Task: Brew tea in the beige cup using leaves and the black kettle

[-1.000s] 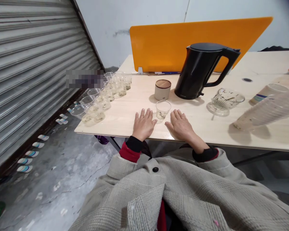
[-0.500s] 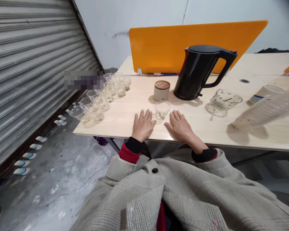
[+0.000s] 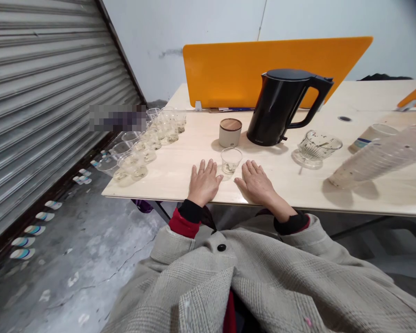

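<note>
My left hand lies flat on the table, palm down with its fingers apart. My right hand rests flat in the same way, thumb pointing inward. Between and just beyond them stands a small clear plastic cup with dark bits at its bottom. Neither hand holds anything. Behind the cup sits a pale canister with a wooden lid. A black electric kettle is upright to the canister's right. Farther right is a ribbed glass bowl with dark leaf-like bits clinging inside.
Rows of clear cups with some liquid line the table's left end. At right, a stack of nested plastic cups lies beside a white paper cup. An orange divider stands behind. Paper cups are on the floor by the shutter.
The camera view has tilted and shifted slightly, moving the table items a little left in the picture. Both hands stay flat in the same places.
</note>
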### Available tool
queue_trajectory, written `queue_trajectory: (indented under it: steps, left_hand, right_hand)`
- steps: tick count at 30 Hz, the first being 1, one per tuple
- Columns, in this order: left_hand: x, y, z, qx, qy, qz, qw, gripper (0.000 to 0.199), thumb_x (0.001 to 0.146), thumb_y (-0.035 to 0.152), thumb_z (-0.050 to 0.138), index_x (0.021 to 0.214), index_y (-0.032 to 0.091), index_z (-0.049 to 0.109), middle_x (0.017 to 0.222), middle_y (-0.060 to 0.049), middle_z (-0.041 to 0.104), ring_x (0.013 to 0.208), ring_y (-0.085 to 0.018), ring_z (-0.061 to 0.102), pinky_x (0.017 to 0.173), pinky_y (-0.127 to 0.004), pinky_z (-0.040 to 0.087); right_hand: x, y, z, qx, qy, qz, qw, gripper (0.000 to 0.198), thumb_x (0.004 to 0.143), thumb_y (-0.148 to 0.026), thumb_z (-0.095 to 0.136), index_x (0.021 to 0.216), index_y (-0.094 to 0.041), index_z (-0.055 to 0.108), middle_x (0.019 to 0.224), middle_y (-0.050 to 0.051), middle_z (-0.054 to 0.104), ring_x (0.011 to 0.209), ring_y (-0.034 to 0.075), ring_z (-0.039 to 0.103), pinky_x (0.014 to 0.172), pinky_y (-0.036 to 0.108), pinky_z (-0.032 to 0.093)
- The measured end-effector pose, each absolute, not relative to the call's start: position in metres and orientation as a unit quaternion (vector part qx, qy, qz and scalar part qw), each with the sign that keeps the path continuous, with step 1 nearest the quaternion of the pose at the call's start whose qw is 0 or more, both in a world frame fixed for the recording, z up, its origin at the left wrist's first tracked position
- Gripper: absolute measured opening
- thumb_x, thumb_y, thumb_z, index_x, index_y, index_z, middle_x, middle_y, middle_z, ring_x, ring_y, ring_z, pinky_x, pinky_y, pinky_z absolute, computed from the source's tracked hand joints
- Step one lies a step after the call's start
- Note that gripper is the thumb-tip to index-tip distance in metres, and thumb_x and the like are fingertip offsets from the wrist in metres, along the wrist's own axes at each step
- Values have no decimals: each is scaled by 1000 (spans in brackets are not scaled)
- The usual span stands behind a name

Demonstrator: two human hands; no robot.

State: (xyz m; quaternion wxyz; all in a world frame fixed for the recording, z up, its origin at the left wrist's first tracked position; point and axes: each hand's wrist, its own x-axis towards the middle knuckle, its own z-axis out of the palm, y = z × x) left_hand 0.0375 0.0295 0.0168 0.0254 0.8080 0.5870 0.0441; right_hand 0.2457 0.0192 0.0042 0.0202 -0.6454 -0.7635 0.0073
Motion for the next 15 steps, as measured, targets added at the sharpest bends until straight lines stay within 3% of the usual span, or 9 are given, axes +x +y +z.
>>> queue_trajectory:
  steps: [15]
  left_hand:
    - [38,31,16,805,591,46,31,65,114,47,25,172,17,33,181,-6,28,170,-33,20,138,-61,18]
  right_hand:
    - [246,18,5,-640,-768,-1,29,74,110,-46,40,163,6,41,175,29,33,165,43,28,134,57,26]
